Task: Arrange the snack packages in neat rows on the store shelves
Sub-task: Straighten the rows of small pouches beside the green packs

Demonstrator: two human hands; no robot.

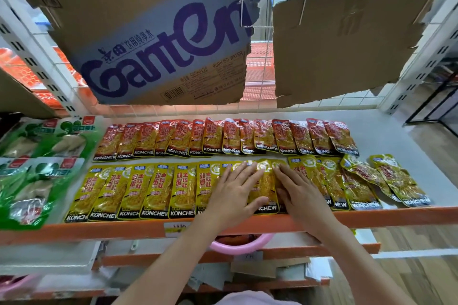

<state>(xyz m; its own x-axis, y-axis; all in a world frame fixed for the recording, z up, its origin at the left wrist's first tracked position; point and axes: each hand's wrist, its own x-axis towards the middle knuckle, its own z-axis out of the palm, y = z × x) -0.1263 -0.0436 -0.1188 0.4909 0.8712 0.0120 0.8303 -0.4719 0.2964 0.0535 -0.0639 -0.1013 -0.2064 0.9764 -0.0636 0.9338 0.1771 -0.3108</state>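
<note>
Snack packages lie flat on the white shelf [386, 129] in two rows: red packets [223, 137] along the back, yellow packets [158, 188] along the front, just behind the orange shelf edge [396, 218]. And here the person is working the middle of the front row. The left hand [231, 188] lies flat with straight fingers [245, 168] spread over the yellow packets, and the right hand [298, 193] presses down just beside it, fingers likewise straight. Neither hand grips anything; both simply press and slide. One yellow packet [264, 188] shows between the two hands.

By the look of it, this is the straightening step, squaring up the overlap in the centre of the row. The left stretch of yellow already sits in tidy, even overlap. Over at the right end, though, two loose yellow packets [381, 178] lie tilted and fanned out of line. The next move probably calls for shifting rightwards and turning those upright into the row. Green packages [47, 141] sit at the far left, and torn cardboard [158, 39] hangs overhead.
</note>
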